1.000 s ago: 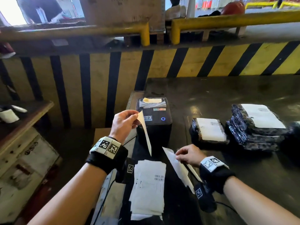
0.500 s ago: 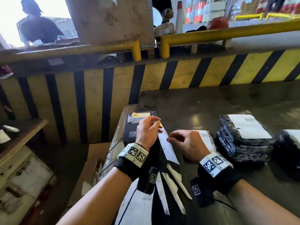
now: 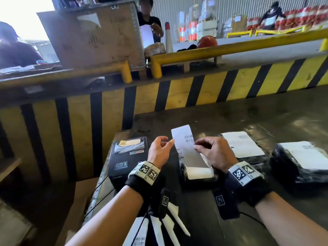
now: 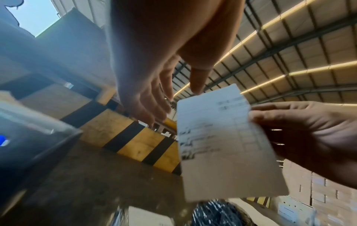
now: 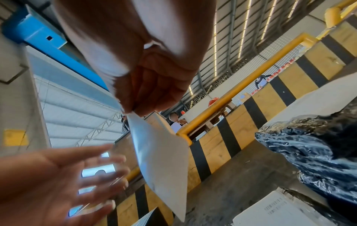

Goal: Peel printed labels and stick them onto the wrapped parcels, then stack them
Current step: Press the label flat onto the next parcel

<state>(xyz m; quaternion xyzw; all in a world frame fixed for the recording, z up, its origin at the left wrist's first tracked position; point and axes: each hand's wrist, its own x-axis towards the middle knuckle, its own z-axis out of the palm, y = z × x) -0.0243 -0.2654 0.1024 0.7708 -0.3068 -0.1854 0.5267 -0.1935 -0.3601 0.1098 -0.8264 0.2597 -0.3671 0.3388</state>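
Parcels (image 3: 245, 148) at right already labelled; right hand (image 3: 213, 153) pinches label (image 3: 188, 148); left hand (image 3: 159, 151) spread beside it; sticking, stacking remain.

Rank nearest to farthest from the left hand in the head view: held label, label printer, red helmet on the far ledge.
1. Label, just right of the left hand.
2. Printer, left, on the table.
3. Helmet, far back beyond the yellow rail.

Dark, scuffed worktop (image 3: 248, 114), glare patches at right edge. Beyond its far edge: yellow-and-black striped barrier (image 3: 195, 89), yellow guard rail (image 3: 230, 46) above. Corrugated roof (image 4: 289, 45) with lit strips. Daylight from opening (image 3: 23, 16), far left.
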